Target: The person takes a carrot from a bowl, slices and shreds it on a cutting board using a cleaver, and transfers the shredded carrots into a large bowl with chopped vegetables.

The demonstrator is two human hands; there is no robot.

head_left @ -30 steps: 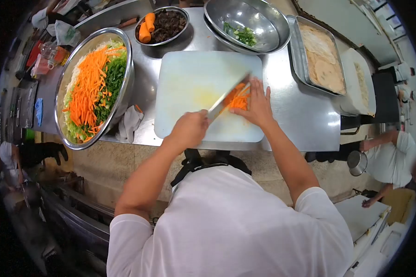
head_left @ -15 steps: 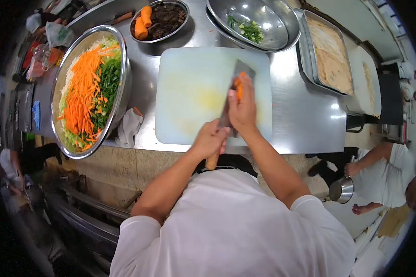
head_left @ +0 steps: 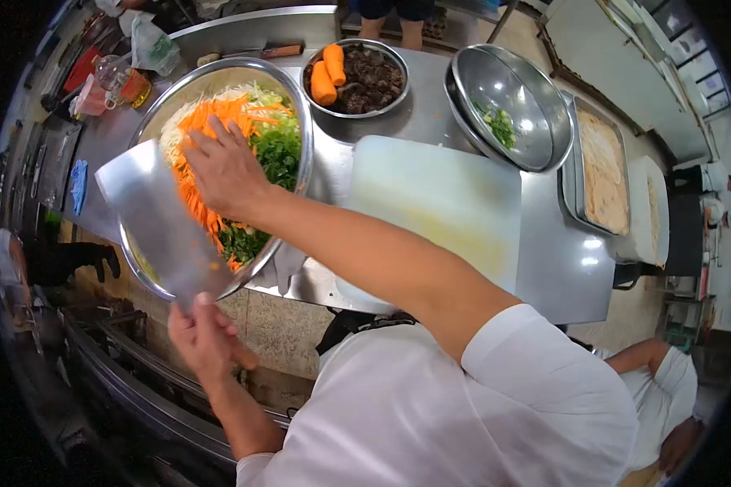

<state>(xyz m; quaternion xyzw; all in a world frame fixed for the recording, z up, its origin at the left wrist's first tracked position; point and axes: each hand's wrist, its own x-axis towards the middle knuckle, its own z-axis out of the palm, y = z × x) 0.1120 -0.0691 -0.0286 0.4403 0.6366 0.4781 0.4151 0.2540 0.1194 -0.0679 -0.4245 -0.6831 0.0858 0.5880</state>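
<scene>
Off the near left side of the large metal bowl (head_left: 304,134), my left hand (head_left: 205,334) grips the handle of a cleaver (head_left: 158,215). The broad blade stands tilted beside and partly over the bowl's left rim, with small orange bits on it. My right hand (head_left: 229,174) reaches across, fingers spread, over the shredded carrot (head_left: 188,195) in the bowl; whether it touches is hard to tell. Chopped greens (head_left: 276,158) and pale shreds lie around the carrot. A white cutting board (head_left: 439,191), stained yellowish, lies right of the bowl.
Behind the board stands a metal bowl (head_left: 356,114) with peeled carrots (head_left: 323,84) and dark pieces. Stacked bowls (head_left: 544,105) hold chopped scallion (head_left: 499,126). A tray (head_left: 581,191) of pale orange food sits at right. A knife (head_left: 280,51) lies at the back. Other people stand nearby.
Both hands and the cleaver have moved left from the cutting board to the large bowl. My right hand has left the blade, and the carrot bits between them are gone. The view has shifted.
</scene>
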